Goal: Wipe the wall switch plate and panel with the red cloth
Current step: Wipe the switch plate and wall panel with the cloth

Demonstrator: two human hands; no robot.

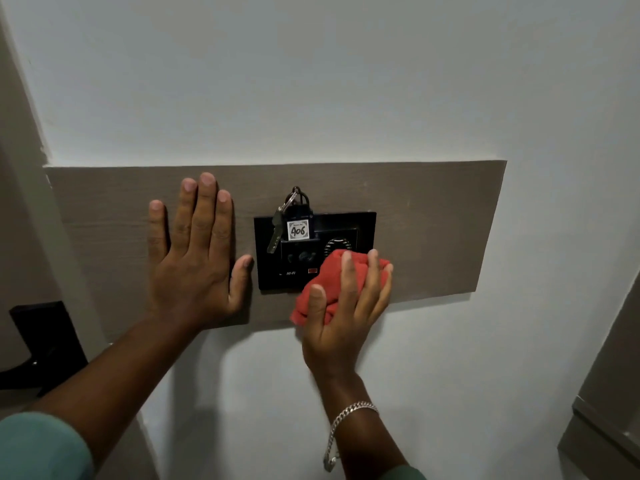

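At plate's (pixel 265 252) lower-right corner, right grip (pixel 341 306) clutching red cloth (pixel 349 271) (left hand (pixel 194 258) flat, empty).

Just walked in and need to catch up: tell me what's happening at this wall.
A person is cleaning a black switch plate set in a brown wall panel. The right hand presses a bunched red cloth against the plate's lower right corner. The left hand lies flat, fingers spread, on the panel beside the plate. A key with a tag marked 406 hangs over the plate's upper left.
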